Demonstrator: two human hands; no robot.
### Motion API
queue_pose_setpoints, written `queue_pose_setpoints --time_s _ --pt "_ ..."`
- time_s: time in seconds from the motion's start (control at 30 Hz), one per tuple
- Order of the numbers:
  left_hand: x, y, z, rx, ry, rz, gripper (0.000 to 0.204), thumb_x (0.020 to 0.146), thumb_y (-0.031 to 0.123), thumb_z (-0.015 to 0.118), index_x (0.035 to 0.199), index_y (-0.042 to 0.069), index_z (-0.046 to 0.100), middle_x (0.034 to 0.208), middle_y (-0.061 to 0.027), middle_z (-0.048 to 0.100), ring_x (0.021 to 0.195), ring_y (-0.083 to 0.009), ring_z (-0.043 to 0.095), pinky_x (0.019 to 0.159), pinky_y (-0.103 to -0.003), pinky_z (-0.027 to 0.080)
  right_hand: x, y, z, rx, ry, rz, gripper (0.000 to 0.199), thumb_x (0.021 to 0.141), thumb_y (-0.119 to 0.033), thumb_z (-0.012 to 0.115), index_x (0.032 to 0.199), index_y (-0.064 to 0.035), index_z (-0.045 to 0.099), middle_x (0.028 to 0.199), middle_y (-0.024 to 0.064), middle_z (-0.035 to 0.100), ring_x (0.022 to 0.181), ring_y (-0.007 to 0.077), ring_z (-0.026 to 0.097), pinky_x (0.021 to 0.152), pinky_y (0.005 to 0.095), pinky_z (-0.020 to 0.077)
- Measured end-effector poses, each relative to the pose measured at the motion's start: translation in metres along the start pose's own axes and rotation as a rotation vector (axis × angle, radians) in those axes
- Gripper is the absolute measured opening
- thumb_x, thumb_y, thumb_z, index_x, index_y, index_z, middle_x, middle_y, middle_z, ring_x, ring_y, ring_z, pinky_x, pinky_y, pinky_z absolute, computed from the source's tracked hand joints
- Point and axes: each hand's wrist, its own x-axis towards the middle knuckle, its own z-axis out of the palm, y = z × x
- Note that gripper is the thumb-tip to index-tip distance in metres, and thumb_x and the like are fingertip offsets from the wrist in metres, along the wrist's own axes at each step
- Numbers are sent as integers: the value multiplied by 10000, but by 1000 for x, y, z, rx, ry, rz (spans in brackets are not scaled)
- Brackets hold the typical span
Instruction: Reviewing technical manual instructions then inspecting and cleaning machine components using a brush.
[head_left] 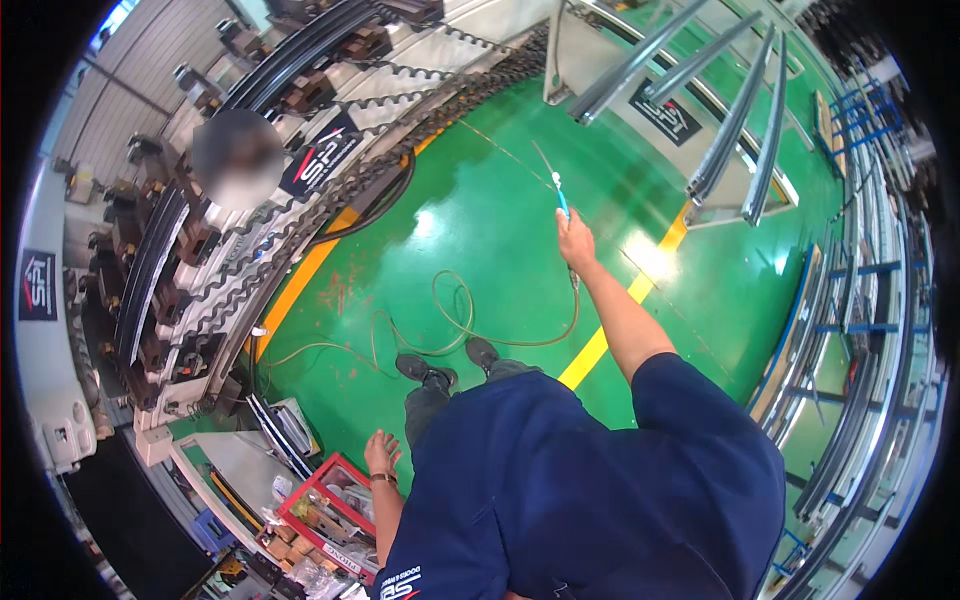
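Observation:
My right hand is stretched out ahead, fingers wrapped round a blue air blow gun with a thin nozzle pointing away from me. From beneath that hand a clear yellowish air hose drops and loops over the green floor toward the machine. Beyond the nozzle, apart from it, several long grey metal profiles jut from a pale stand. My left hand hangs low at my side, its fingers apart with nothing in them, close to a red-framed box of small parts.
A long machine with brown clamps and dark cable chains runs along the left. Yellow lines mark the floor. At the right stands a blue rack loaded with long profiles. The hose lies just ahead of my shoes.

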Motion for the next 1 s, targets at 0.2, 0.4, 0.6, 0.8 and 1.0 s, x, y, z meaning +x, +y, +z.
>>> queue_pose_setpoints --time_s 0.2,0.4,0.6,0.8,1.0 --pt "15 -44 -53 -106 94 -74 558 1004 421 601 1431 75 504 1264 -154 675 1006 -271 697 692 -369 554 -50 -116 79 23 -210 -187 606 1024 -572 477 1436 -130 524 1070 255 716 1026 484 666 891 549 520" --pt "22 -97 -98 -201 121 -131 341 924 384 652 1096 89 673 968 -73 676 783 -188 658 625 -361 549 -168 -186 198 59 -619 -672 414 983 -366 657 1299 -101 613 1026 216 722 956 441 688 807 488 543" --pt "86 -113 -179 498 263 382 412 941 443 628 978 44 727 1015 -154 710 976 -301 679 843 -450 543 -322 -286 310 -68 -1044 -936 430 993 -380 652 1315 -99 606 1086 199 727 995 415 702 830 483 550" --pt "86 -8 -264 -230 263 234 718 933 540 669 1411 15 567 1386 -214 625 1328 -323 568 1108 -417 449 -471 -424 393 -120 -1258 -1247 434 985 -398 655 1288 -91 606 1073 213 725 1009 439 692 836 511 546" --pt "80 108 -324 -63 -25 488 856 924 566 683 1510 -10 441 1500 -242 518 1376 -334 526 1149 -417 421 -577 -546 432 -371 -1264 -1414 443 981 -396 657 1266 -60 613 1083 181 735 1028 412 697 867 495 548"
